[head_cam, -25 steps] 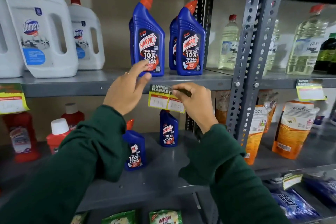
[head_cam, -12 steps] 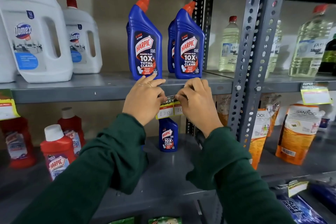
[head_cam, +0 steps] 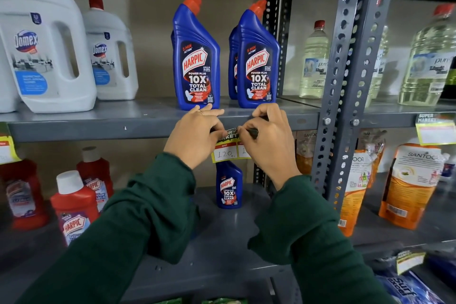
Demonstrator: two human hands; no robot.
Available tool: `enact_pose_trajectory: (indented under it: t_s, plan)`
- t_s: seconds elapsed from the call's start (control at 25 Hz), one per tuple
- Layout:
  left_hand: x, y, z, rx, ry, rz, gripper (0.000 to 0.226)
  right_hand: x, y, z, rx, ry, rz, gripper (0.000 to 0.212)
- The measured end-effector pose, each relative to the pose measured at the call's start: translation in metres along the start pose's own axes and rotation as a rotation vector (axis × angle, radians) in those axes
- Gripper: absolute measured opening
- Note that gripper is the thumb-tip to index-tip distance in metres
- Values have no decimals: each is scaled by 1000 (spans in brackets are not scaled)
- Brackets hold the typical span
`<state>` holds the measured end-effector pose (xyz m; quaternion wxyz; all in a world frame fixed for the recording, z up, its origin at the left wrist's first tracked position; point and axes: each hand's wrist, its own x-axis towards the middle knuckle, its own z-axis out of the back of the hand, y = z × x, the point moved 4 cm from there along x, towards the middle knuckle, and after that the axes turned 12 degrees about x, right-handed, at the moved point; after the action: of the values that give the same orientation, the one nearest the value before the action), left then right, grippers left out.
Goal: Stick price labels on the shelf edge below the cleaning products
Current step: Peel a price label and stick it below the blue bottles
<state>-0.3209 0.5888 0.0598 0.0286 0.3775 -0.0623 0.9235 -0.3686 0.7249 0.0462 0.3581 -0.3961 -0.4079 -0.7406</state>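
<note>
A yellow price label (head_cam: 225,152) with a dark "SUPER MARKET" header hangs against the grey shelf edge (head_cam: 98,129), just below two blue Harpic bottles (head_cam: 197,57). My left hand (head_cam: 195,136) presses the label's top left corner with its fingertips. My right hand (head_cam: 267,140) presses the top right and also grips a dark pen (head_cam: 251,132). The label's right half is hidden behind my right hand; "120" shows on the left half.
White Domex jugs (head_cam: 47,47) stand at the left. Red Harpic bottles (head_cam: 74,207) and a small blue one (head_cam: 229,185) sit on the lower shelf. A perforated grey upright (head_cam: 350,81) rises on the right, with clear bottles (head_cam: 313,61), orange pouches (head_cam: 409,185) and another label (head_cam: 435,131) beyond.
Both hands brought the label up from below the shelf and closed in on its top edge against the shelf front. The view has moved closer.
</note>
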Motion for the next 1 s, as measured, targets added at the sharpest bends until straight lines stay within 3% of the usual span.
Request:
enact_pose_trajectory:
  t_s: [0.56, 0.72, 0.88, 1.0]
  plan:
    - [13, -4, 7, -29, -119, 68, 14, 14, 0, 3, 49, -25, -99, 17]
    - [9, -1, 1, -78, -167, 35, 22, 18, -4, 8, 120, -14, -180, 44]
    - [9, -12, -6, 146, -279, -72, 24, 23, -6, 1, 102, 31, -130, 45]
    - [7, -11, -14, 260, -281, 7, 36, 16, -13, -4, 1, 1, -84, 39]
